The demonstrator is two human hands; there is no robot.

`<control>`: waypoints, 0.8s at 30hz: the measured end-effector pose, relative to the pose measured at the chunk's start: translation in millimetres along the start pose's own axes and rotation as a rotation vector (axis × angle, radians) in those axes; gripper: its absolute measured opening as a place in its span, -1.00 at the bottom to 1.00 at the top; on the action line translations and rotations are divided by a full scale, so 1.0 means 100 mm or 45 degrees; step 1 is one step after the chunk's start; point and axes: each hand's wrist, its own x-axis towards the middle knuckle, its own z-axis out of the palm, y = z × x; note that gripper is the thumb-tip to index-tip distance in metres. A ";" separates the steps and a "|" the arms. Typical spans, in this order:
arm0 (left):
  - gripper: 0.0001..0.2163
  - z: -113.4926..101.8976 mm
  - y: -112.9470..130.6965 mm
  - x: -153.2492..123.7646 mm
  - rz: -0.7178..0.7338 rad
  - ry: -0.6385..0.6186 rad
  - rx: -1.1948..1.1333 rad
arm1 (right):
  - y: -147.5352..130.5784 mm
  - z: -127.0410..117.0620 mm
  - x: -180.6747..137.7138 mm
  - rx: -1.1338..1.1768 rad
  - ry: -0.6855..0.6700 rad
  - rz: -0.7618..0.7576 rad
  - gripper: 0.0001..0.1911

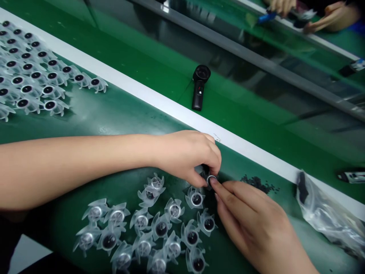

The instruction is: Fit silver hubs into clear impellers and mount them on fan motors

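Near the middle of the bench, my left hand (194,156) pinches a small clear plastic fan wheel (210,177) between thumb and fingers. Its metal-ringed hub faces up. My right hand (253,217) comes in from the lower right with fingers closed together, a fingertip touching that hub. Whatever lies under the fingertip is hidden. Below my hands lie several loose fan wheels (161,227), some with dark hub centres and others with bright metallic ones. A scatter of small black pieces (258,183) sits just beyond my right hand.
Rows of fan wheels (27,89) with dark centres cover the upper left. A white strip (142,97) edges the bench; beyond it lies a black handheld fan (199,87). At right is a clear plastic bag (322,213). Another person's hands (330,19) appear across, blurred.
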 end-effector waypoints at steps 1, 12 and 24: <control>-0.87 0.00 0.00 0.00 0.001 -0.001 -0.004 | -0.01 0.00 0.00 -0.018 -0.004 -0.008 -0.70; -0.80 -0.58 -0.10 -0.81 -0.141 0.103 0.304 | 0.46 -0.37 -0.31 -0.230 0.119 0.284 -0.80; -0.66 -0.47 0.67 -1.09 -0.356 0.221 0.451 | 0.34 -0.11 -0.29 -0.052 -0.004 0.045 -0.85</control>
